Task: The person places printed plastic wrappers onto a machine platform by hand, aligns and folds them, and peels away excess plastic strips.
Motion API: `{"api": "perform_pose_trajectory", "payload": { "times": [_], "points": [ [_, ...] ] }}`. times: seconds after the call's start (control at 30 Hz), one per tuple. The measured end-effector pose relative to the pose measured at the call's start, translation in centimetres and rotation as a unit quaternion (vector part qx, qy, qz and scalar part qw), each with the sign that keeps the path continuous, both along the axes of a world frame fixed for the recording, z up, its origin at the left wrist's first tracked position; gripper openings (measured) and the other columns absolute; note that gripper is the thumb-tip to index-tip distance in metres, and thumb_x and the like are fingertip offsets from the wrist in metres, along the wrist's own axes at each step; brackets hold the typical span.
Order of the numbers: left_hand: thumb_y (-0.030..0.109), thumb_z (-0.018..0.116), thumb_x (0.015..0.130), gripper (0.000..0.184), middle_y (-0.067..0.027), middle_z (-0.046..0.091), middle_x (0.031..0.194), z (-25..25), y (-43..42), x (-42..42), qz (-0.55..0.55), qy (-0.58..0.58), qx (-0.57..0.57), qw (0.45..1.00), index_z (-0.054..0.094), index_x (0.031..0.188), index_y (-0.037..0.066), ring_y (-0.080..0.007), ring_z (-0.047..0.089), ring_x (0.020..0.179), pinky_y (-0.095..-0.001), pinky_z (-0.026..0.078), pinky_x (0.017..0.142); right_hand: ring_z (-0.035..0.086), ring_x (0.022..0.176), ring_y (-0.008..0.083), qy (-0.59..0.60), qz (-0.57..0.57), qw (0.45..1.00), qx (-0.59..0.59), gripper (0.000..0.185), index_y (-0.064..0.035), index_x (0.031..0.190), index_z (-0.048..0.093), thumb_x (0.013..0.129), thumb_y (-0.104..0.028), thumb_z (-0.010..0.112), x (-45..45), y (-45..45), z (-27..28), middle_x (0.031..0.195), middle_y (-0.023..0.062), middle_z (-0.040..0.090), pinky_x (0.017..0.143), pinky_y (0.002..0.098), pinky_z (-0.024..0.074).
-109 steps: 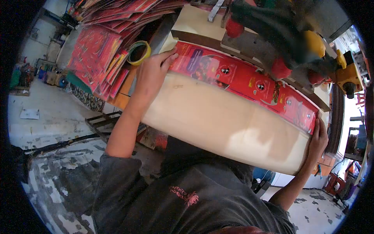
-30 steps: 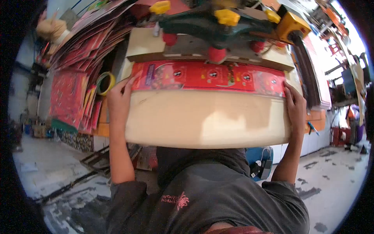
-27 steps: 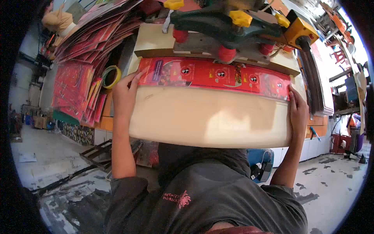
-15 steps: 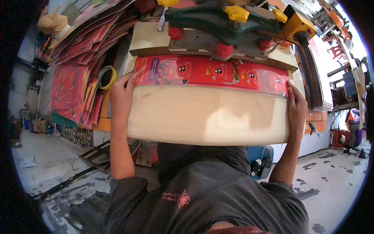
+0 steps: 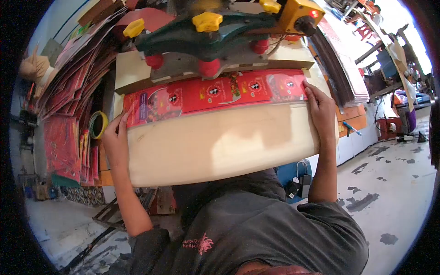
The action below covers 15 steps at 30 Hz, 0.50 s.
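Note:
A long red printed sheet lies across the far part of a cream padded board, along the front of a machine's plate. My left hand pinches the sheet's left end between thumb and fingers. At the opposite end, my right hand has its thumb and fingers closed on the right corner. Just beyond the sheet stands a dark green machine head with yellow knobs and red feet. A cream block edge runs beneath it.
Piled red printed sheets fill the left side, beside a yellow tape roll. A yellow control box with a lit red light is at the upper right. Another stack and a blue pen lie right. A person is far left.
The view has turned, so the board, sheet and machine appear further left and tilted the other way. Both hands keep their places at the sheet's ends.

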<state>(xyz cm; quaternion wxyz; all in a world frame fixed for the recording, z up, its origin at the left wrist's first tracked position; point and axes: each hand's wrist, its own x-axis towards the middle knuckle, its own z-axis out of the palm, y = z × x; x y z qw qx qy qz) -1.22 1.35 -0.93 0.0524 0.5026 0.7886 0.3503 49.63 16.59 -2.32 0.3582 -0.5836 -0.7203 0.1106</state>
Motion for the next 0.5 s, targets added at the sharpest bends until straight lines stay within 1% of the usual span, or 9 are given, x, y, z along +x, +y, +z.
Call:
{"api": "perform_pose_trajectory", "payload": {
  "times": [0.1, 0.27, 0.5],
  "points": [
    [0.025, 0.060, 0.105, 0.036, -0.0236, 0.073, 0.120, -0.27, -0.06, -0.35, 0.010, -0.013, 0.006, 1.000, 0.071, 0.124, -0.003, -0.0314, 0.071, 0.111, -0.0369, 0.050, 0.098, 0.074, 0.099, 0.0332, -0.014, -0.004, 1.000, -0.009, 0.029, -0.0105, 0.124, 0.074, 0.103, -0.026, 0.061, -0.17, -0.07, 0.23, 0.111, 0.0188, 0.075, 0.087, 0.0389, 0.0555],
    [0.026, 0.060, 0.105, 0.038, -0.0225, 0.072, 0.123, 0.36, -0.11, -0.05, 0.018, -0.005, -0.026, 0.999, 0.069, 0.127, -0.003, -0.0297, 0.070, 0.114, -0.0369, 0.049, 0.100, 0.075, 0.098, 0.0323, -0.017, -0.015, 0.999, -0.026, 0.029, -0.0114, 0.124, 0.075, 0.103, -0.025, 0.062, -0.53, -0.37, 0.88, 0.111, 0.0184, 0.075, 0.086, 0.0385, 0.0557],
    [0.027, 0.061, 0.105, 0.038, -0.0232, 0.073, 0.122, 0.38, -0.14, 0.09, 0.016, -0.006, -0.016, 1.000, 0.070, 0.126, -0.004, -0.0298, 0.070, 0.114, -0.0366, 0.050, 0.100, 0.075, 0.098, 0.0324, -0.022, -0.015, 1.000, -0.016, 0.028, -0.0116, 0.124, 0.075, 0.103, -0.025, 0.062, -0.51, -0.32, 0.68, 0.111, 0.0179, 0.075, 0.086, 0.0386, 0.0558]
  ]
}}
